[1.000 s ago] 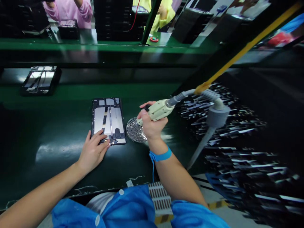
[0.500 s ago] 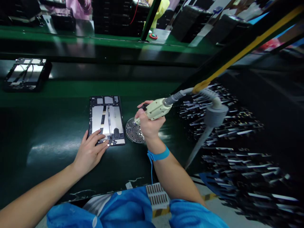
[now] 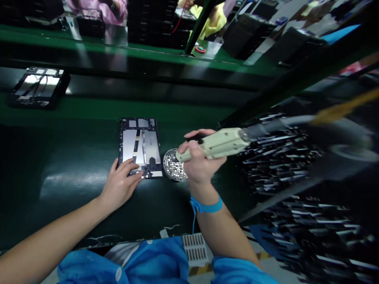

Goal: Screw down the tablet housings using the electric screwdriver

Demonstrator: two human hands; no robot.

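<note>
From my end I can read no lettering, label, brand, number or sign anywhere in this view

You're facing a dark post (image 3: 200, 27): a red ring (image 3: 200, 49) is lying just right of it, a black stack (image 3: 149, 21) is standing left, a pink sleeve (image 3: 120, 10) farther left.

"What's covered?"
"The left hand (image 3: 121, 184) hides part of the panel (image 3: 141, 148), at its end toward the bench's (image 3: 74, 154) near edge; the right hand (image 3: 203, 162), part of the perforated disc (image 3: 172, 169)."
"Blurred?"
"The hose (image 3: 263, 131), toward the right edge."
"Cut off?"
"The pink-sleeved person (image 3: 121, 10), beyond the far edge."
</note>
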